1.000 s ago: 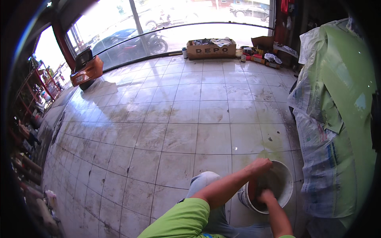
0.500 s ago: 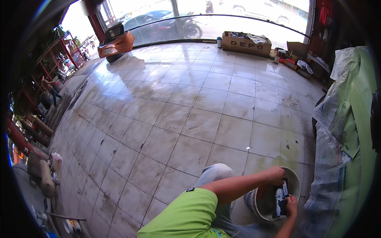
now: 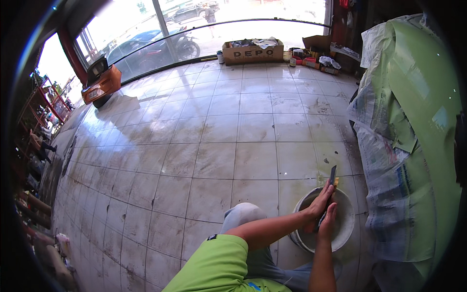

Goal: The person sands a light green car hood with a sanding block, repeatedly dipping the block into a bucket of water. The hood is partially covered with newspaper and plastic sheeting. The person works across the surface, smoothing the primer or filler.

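Note:
Over a whitish round bucket (image 3: 347, 215) on the floor, my two hands press a dark flat piece (image 3: 332, 173) between them. Its slanted tip sticks up past my fingertips, and the rest is mostly covered. My left hand (image 3: 318, 203) lies along its left side with the fingers stretched out. From below, my right hand (image 3: 328, 221) closes against the other side. A small yellow thing (image 3: 336, 182) shows beside the dark piece; its kind I cannot make out. What lies in the bucket is largely hidden by my hands.
Right of the bucket stands a large light-green panel (image 3: 433, 92) with plastic and paper sheeting (image 3: 382, 180) hanging off it. A cardboard box (image 3: 253, 52) sits by the far window, near bottles and scraps. An orange car bumper (image 3: 101, 83) stands far left on the tiled floor (image 3: 194, 160).
My view has turned right. My hands, earlier apart on a black-and-white piece inside the bucket, have come together and risen, with a dark piece now upright between them.

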`<action>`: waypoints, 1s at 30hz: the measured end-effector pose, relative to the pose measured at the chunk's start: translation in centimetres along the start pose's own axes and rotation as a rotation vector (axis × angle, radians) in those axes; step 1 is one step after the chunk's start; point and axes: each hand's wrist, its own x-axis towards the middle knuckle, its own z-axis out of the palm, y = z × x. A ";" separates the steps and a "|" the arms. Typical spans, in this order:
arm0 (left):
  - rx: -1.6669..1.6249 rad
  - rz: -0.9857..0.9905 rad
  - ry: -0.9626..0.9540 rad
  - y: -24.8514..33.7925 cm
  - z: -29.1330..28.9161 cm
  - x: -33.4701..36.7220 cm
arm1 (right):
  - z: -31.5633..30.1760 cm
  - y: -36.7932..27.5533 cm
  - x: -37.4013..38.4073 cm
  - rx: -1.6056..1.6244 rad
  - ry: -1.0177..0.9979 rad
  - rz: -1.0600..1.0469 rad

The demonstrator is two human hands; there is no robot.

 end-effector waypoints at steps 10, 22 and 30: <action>-0.020 0.019 -0.019 -1.4 -0.3 1.2 | -1.2 -4.1 -1.1 0.038 -0.051 0.153; -0.145 0.090 0.250 1.2 -1.5 3.5 | -5.1 -7.6 0.8 0.276 -0.324 0.568; -0.479 0.120 -0.124 1.8 -1.4 6.3 | -9.1 -13.1 3.7 -0.900 -0.195 -0.099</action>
